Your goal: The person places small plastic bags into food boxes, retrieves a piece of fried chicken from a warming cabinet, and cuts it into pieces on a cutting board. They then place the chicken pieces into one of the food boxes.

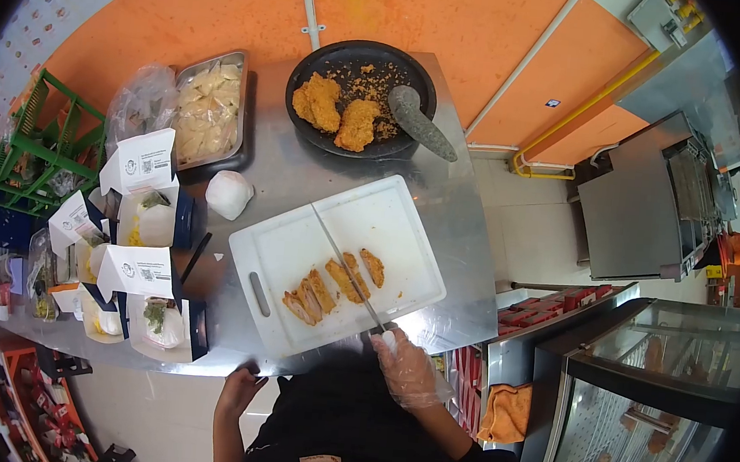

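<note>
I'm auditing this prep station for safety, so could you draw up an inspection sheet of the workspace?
Surface: metal table, reflective.
Job's things: cut breaded pieces on a white cutting board; knife over the board; black bowl holds two larger pieces, crumbs and a pestle.
Clutter: open boxes, green basket and plastic bag crowd the left side.
Hands: right hand, plastic-gloved, grips the knife; left hand by the table edge.
Cables: nothing seen.
Surroundings: orange wall, glass-fronted case.

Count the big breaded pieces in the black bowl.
2. One breaded piece lies at the left side of the black bowl; the other breaded piece lies lower and to its right, left of the pestle. Neither is covered.
</note>
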The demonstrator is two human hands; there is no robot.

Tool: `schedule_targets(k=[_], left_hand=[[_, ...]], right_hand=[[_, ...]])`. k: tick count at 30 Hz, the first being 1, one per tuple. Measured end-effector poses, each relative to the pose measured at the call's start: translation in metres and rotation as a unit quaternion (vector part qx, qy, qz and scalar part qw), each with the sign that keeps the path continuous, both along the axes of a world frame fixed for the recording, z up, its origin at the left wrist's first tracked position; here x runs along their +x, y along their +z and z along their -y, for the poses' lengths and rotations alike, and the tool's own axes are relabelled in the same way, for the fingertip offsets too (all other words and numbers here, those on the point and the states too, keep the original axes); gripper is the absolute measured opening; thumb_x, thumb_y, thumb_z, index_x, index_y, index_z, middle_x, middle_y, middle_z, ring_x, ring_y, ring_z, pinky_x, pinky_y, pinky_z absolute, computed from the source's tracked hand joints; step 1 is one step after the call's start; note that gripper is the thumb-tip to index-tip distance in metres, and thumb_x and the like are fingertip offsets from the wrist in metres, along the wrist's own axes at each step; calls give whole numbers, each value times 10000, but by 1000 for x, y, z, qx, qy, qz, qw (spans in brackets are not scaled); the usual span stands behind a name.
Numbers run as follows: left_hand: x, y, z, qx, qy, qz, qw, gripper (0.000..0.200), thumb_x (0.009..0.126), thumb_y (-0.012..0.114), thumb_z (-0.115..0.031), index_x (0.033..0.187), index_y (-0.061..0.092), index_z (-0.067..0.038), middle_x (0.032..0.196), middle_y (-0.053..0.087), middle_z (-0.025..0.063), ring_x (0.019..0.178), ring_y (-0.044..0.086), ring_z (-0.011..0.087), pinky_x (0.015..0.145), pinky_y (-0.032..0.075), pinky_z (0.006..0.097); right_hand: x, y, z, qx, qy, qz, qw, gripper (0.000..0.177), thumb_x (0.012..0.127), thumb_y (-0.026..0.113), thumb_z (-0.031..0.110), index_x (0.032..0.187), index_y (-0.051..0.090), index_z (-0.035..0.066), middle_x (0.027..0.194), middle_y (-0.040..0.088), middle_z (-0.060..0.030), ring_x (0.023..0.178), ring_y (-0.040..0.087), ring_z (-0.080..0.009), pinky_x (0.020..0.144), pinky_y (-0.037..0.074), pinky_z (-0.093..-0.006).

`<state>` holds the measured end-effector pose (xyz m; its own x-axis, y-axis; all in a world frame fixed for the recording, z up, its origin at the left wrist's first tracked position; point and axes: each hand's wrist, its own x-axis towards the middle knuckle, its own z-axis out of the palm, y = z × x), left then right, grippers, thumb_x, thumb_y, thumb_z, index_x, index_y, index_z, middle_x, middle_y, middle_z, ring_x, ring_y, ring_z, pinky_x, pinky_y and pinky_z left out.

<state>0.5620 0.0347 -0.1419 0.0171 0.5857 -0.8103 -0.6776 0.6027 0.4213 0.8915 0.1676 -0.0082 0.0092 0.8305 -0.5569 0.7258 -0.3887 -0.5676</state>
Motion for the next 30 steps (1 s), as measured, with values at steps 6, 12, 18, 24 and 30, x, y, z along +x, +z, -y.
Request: schedule_targets(k=[6,12,18,24,30], left_hand=[[-3,-7,3,-2,5,3,1000,305,687,503,-23,989,543,-35,1030,529,64,1050,495,236,1053,334,447],[0,0,0,-6,6,0,1000,312,687,500,-26,996,539,-30,1040,526,72,1059,494,246,1051,336,448],[-1,-1,0,1,-1,4,1000,310,692,492,-25,999,532,-27,1062,519,75,1077,485,244,1054,331,444],[4,4,-3,3,13,4,1000,302,694,486,-20,993,529,-19,1087,521,81,1106,478,245,1061,328,443],[7,3,-2,3,47,-6,999,166,705,483,53,826,532,-50,935,519,48,952,516,190,998,402,478]], right_hand=[[-1,-29,3,22,-6,-34,999,493,934,478,431,1156,529,-6,794,624,-269,781,612,-443,679,477,-499],[-13,-59,23,120,77,132,981,345,903,554,349,983,539,14,837,612,-220,735,616,-409,654,481,-490],[-4,-34,17,95,-28,-66,993,381,922,537,375,1029,559,10,701,606,-187,680,620,-374,654,489,-455],[22,-47,6,-79,-138,-135,978,389,932,529,386,1054,602,24,647,591,-67,607,586,-172,579,468,-341],[25,-39,2,13,-84,-150,985,406,925,525,406,990,598,12,680,601,-132,615,588,-242,605,462,-360]])
